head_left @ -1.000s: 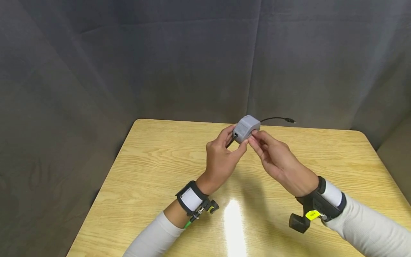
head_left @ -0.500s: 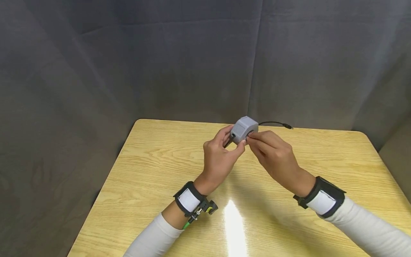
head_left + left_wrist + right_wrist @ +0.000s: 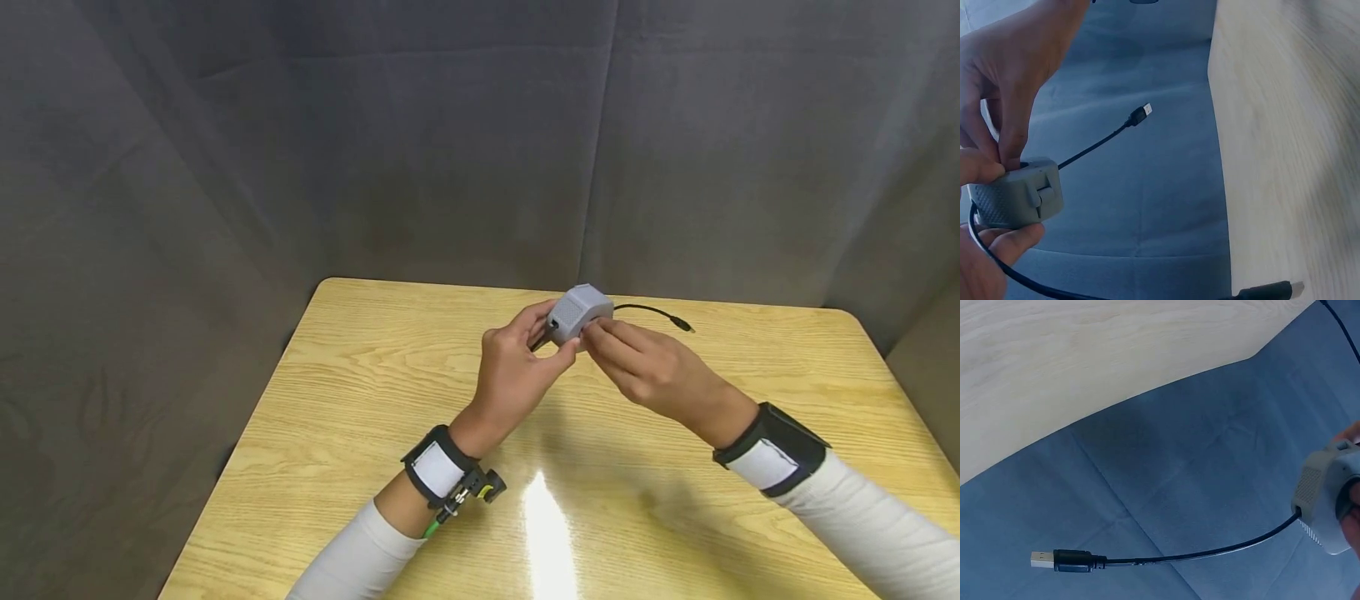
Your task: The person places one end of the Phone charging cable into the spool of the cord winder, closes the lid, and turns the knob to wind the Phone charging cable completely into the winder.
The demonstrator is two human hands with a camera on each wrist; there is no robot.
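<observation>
Hands meet above the far middle of the wooden surface, both on a small grey box held up in the air, clear of the wood. Left hand grips the box w/ thumb under its near lower edge and fingers curled round the far-left side. Right hand pinches the box's right side w/ fingertips; thumb and forefinger are closed on it.

Box has a dotted grille face towards the camera in the head view; left wrist view shows a ridged side and a small raised tab.

Black cable comes out of the box's right side and runs right, ending in a plug that hangs free, just above the surface near the back edge. A second run of black cable loops under the left palm, w/ another plug low by the surface edge.

Dark grey curtain behind and to both sides. Both wrists carry black straps w/ white patches; sleeves are white.
</observation>
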